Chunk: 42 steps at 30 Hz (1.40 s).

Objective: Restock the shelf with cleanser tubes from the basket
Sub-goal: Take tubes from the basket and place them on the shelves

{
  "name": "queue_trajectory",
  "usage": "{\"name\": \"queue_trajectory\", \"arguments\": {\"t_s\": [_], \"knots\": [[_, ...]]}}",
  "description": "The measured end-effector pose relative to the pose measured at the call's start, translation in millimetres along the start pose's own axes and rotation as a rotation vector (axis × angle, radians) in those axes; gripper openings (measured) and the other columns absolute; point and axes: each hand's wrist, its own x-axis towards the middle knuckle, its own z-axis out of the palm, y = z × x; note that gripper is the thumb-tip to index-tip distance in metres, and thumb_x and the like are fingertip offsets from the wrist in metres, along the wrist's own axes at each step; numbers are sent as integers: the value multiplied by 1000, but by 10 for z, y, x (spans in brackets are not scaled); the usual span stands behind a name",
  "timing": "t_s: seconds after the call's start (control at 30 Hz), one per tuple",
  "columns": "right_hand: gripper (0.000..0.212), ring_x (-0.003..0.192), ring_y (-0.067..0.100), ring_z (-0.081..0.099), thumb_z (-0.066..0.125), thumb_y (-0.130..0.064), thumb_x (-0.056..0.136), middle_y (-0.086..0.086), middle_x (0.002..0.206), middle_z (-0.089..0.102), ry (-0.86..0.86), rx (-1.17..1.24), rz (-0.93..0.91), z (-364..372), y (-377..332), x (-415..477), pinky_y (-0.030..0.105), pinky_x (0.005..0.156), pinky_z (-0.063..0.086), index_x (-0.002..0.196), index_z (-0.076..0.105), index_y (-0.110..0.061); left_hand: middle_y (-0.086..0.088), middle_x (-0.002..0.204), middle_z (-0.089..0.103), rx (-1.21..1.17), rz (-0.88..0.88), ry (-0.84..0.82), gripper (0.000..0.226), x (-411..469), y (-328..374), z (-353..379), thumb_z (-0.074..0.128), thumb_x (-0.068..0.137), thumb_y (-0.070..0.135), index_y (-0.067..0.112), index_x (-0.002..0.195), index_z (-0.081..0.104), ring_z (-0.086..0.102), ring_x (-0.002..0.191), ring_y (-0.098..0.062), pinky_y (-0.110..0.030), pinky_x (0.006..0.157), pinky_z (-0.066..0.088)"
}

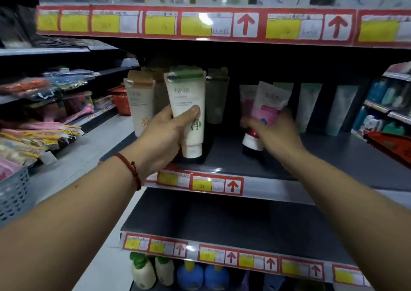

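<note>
Left hand (169, 132) grips a white-green tube (186, 103) near the front edge of the shelf (333, 157). The blurred right hand (273, 132) seems to hold a pink tube (270, 103).

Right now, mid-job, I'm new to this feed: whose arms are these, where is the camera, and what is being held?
There is no machine here. A single camera sits on a person's head, looking forward and down at their own bare arms. The left hand grips a white tube with a green top, cap down, at the middle shelf. The right hand holds a pink tube further right. Other tubes stand upright behind. A red basket shows at the right edge.
</note>
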Motion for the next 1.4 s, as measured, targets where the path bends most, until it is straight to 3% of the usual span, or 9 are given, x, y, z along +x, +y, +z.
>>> {"name": "queue_trajectory", "arguments": {"t_s": [0.13,0.37,0.5,0.6,0.7,0.8,1.0,1.17,1.4], "knots": [[99,100,21,68,66,-80,57,-2,116,68,-52,-235,-12,177,218,439,34,83,57,134,53,-20,-13,122,73,35,-25,12,29,276,-40,-99,61,100,19,10,128,64,70,114,-29,-41,99,55],[87,112,25,63,75,-63,71,5,127,62,-11,-254,-50,412,347,793,40,93,54,133,42,-12,-1,103,78,337,-5,38,42,464,-226,-183,85,75,11,14,114,69,75,95,-13,-24,75,58],[104,114,23,63,56,-81,55,2,127,63,-66,-298,-25,548,452,856,29,87,49,136,52,-16,-2,106,76,386,56,105,44,531,-309,-209,86,74,5,16,111,67,72,99,-17,-32,85,59],[105,112,24,63,56,-79,53,3,127,63,-60,-292,-6,571,489,853,28,84,46,137,49,-16,4,100,74,500,69,98,38,522,-292,-236,86,75,6,25,100,64,70,93,-9,-23,78,58],[84,115,28,62,70,-64,68,9,128,63,-67,-306,-22,566,448,831,31,90,48,133,55,-13,6,95,73,701,27,82,43,480,-309,-298,92,69,14,24,100,64,70,88,-10,-18,70,56],[64,121,32,59,74,-45,85,16,134,60,-74,-309,-30,567,429,799,34,98,46,135,57,-8,6,104,71,905,-8,114,69,402,-368,-354,97,61,29,20,117,57,68,96,-13,-29,82,56],[92,102,27,65,70,-64,49,6,118,64,-154,-249,65,551,572,904,45,92,58,127,55,-16,9,97,66,970,86,202,51,322,-374,-291,92,70,26,18,110,63,61,87,-10,-9,60,40],[89,103,26,63,70,-51,52,8,123,60,-217,-305,37,451,481,780,35,90,53,132,53,-18,-5,116,73,1016,87,281,49,660,-334,-165,90,72,28,14,113,69,69,103,-22,-24,79,50],[83,116,30,60,66,-51,66,11,131,57,-225,-281,-16,427,482,709,35,99,49,139,49,-17,-14,124,68,1211,-4,236,64,975,-448,-151,89,73,34,6,123,62,66,112,-31,-25,78,45]]}}
